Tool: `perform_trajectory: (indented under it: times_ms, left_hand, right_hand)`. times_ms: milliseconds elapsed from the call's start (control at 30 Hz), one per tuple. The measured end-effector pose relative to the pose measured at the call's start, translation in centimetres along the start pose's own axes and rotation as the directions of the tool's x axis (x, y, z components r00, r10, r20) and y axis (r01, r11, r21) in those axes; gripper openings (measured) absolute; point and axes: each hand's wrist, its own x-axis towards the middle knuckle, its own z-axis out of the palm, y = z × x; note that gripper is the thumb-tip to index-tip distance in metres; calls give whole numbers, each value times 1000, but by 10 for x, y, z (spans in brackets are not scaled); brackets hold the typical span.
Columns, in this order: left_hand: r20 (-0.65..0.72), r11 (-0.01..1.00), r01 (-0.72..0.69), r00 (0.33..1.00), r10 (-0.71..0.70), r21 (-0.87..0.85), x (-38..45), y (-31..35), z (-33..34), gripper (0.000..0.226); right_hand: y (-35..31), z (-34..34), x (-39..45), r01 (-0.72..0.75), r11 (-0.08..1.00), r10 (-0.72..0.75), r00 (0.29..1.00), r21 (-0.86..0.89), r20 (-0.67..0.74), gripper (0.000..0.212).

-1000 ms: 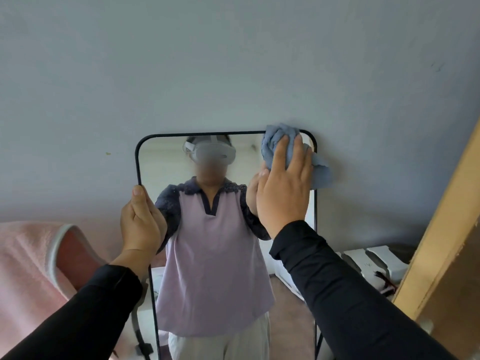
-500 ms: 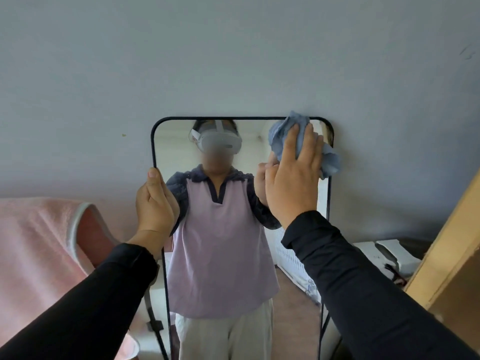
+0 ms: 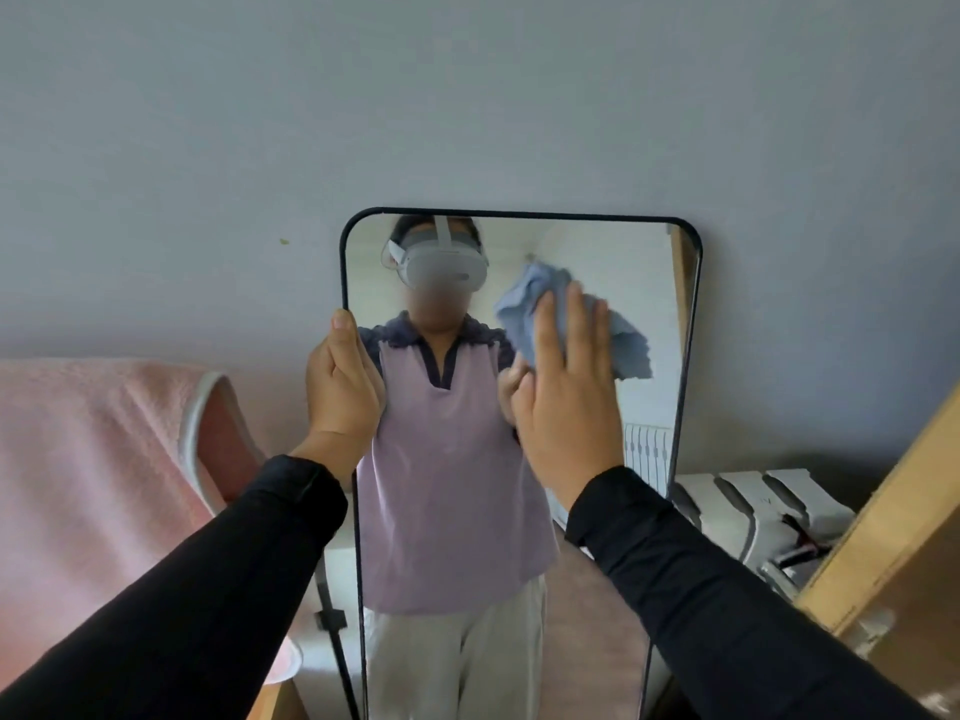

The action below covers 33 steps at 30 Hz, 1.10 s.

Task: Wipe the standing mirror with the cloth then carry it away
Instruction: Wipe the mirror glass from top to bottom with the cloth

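A tall standing mirror with a thin black frame and rounded corners leans against the grey wall. My left hand grips its left edge, thumb up along the frame. My right hand presses a crumpled light-blue cloth flat against the glass in the upper right area, fingers straight. The cloth sticks out above and to the right of my fingers. The glass reflects a person in a lilac top. The mirror's foot is out of view.
A pink towel hangs over something at the left. White moulded packaging lies low against the wall to the right of the mirror. A wooden board edge slants up at the far right.
My right hand and the cloth have slid down and left from the mirror's top right corner onto the glass. The left hand keeps its hold on the frame.
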Motion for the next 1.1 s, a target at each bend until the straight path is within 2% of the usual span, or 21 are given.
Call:
perform_trajectory:
  times_ms: [100, 167, 233, 300, 400, 467, 533, 633, 700, 733, 833, 900, 967, 1033, 1100]
  left_hand:
    - [15, 1000, -9, 1000, 9, 7, 0, -2, -1, 56]
    - [13, 1000, -5, 1000, 5, 2, -1, -1, -1, 56]
    - [6, 1000, 10, 1000, -10, 0, 0, 0, -1, 54]
    - [10, 1000, 17, 1000, -17, -8, 1, -1, 0, 54]
    - [24, 999, 27, 999, -26, -32, 5, -9, -1, 54]
    - [45, 998, 30, 999, -28, -61, 7, -12, -1, 55]
    - [61, 997, 38, 998, -33, -67, 8, -14, -2, 55]
    - [89, 999, 32, 996, -29, -30, 6, -15, -5, 54]
    - [110, 1000, 14, 994, -13, -7, 4, -17, -8, 54]
    - [112, 1000, 11, 994, -12, 5, 3, -16, -9, 54]
    - [129, 1000, 12, 992, -8, -29, 2, -15, -9, 54]
    - [127, 998, 23, 992, -16, -56, 1, -12, -9, 53]
    - [113, 997, 24, 993, -16, -72, 0, -10, -7, 53]
    - [112, 996, 22, 994, -13, -83, -1, -11, -7, 51]
    - [122, 996, 26, 992, -15, -90, 1, -13, -8, 57]
  right_hand:
    - [15, 4, -12, 217, 962, -207, 976, -164, 73, 62]
    - [36, -3, -8, 237, 951, -227, 971, -197, 72, 63]
    - [52, -10, -5, 77, 982, -76, 997, -172, 16, 67]
    - [53, -13, -5, -140, 978, 130, 989, -152, -76, 69]
    - [21, -2, -7, -239, 958, 219, 966, -157, -136, 60]
    - [-4, 6, -12, -167, 973, 146, 981, -162, -131, 57]
    - [-18, 17, -26, -9, 984, -5, 997, -175, -83, 56]
    - [-6, 18, -34, 188, 961, -196, 980, -201, -18, 70]
    - [9, 9, -27, 251, 938, -258, 966, -239, 1, 69]
    - [15, 4, -24, 229, 946, -237, 971, -228, -8, 65]
    - [5, -4, -14, -37, 997, 31, 995, -64, -92, 57]
    - [-19, 5, -13, -131, 991, 129, 984, -9, -121, 53]
    - [-42, 20, -21, -55, 998, 53, 993, -18, -107, 58]
    - [-55, 32, -34, 130, 990, -134, 988, -53, -76, 69]
    - [-51, 37, -40, 299, 950, -305, 950, -85, -68, 73]
